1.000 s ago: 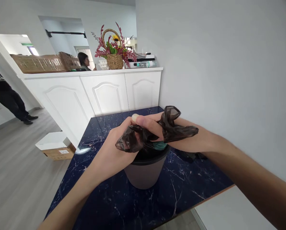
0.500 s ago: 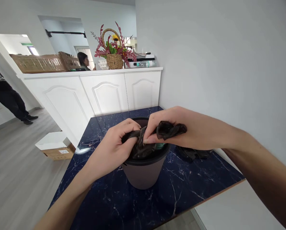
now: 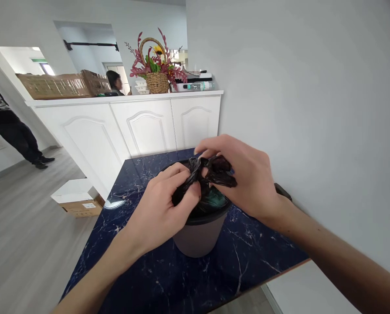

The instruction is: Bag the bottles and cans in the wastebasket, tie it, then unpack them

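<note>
A grey-brown trash bin (image 3: 198, 240) with a black rim stands on a dark blue marble-patterned table (image 3: 136, 279). Above its mouth, a black garbage bag (image 3: 219, 176) is twisted into a knot-like bunch between my hands. My left hand (image 3: 162, 200) pinches one twisted end between thumb and fingers. From the other side, my right hand (image 3: 243, 174) is curled around the opposite end, with its index finger raised over the knot. Something green shows through the dark plastic inside the bin. The bin's far rim is partly hidden by my hands.
A white cabinet (image 3: 142, 126) behind the table carries a flower basket (image 3: 157, 83), a plastic bottle (image 3: 199, 86) and a big cardboard box (image 3: 60, 85). Another carton (image 3: 80, 205) sits on the floor at left. One person (image 3: 13, 128) stands far left; another is behind the cabinet.
My right hand has turned and lifted its index finger over the knot, its wrist now lower. The twisted bag ends sit slightly higher. My left hand keeps its pinch.
</note>
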### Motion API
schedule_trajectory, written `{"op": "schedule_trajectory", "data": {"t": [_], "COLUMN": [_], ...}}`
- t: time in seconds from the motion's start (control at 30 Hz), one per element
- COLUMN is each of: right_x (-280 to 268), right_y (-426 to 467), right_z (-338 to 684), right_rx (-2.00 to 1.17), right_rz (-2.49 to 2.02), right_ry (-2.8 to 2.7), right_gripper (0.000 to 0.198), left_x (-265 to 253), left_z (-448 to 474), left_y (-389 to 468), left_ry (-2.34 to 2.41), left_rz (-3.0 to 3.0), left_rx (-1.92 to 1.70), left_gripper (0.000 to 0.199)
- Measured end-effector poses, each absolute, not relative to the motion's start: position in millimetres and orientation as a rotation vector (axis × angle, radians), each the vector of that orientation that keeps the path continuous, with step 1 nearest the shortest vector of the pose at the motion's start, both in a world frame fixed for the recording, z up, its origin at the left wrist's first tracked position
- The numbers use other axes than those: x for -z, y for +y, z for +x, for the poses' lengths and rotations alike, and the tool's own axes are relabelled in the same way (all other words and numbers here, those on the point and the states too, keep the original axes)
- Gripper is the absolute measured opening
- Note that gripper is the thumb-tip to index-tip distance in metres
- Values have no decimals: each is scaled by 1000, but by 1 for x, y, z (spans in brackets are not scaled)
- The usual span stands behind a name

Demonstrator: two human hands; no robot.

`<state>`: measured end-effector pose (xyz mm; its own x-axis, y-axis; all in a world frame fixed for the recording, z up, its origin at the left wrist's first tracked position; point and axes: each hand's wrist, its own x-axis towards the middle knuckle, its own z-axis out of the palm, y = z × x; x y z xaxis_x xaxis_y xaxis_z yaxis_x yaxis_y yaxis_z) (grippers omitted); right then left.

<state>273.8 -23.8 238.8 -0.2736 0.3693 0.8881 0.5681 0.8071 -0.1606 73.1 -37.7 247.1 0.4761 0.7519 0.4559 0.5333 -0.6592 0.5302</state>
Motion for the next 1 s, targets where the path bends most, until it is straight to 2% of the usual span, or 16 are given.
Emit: {"op": "schedule_trajectory", "data": {"t": [0.2, 0.37, 0.57, 0.8, 1.0], "right_x": [-237, -236, -234, -223, -217], "right_y": [-18, -23, -23, -14, -15], "right_z": [292, 296, 291, 274, 265], "right_rx": [174, 286, 484, 697, 768], "right_rz": [-457, -452, -526, -593, -602], "right_ry": [-2200, -2217, -2220, -1879, -1828], "right_gripper": [34, 43, 38, 27, 26], "left_x": [-244, -241, -242, -237, -240], "left_z": [58, 53, 54, 65, 59], "left_y": [-30, -26, -29, -40, -40], "left_ry": [1111, 1071, 1063, 992, 1022], "left_rz": [2209, 2083, 2087, 2488, 2115], "left_rx": [-980, -985, -1002, -1048, -1006], "left_gripper": [30, 31, 31, 34, 55]}}
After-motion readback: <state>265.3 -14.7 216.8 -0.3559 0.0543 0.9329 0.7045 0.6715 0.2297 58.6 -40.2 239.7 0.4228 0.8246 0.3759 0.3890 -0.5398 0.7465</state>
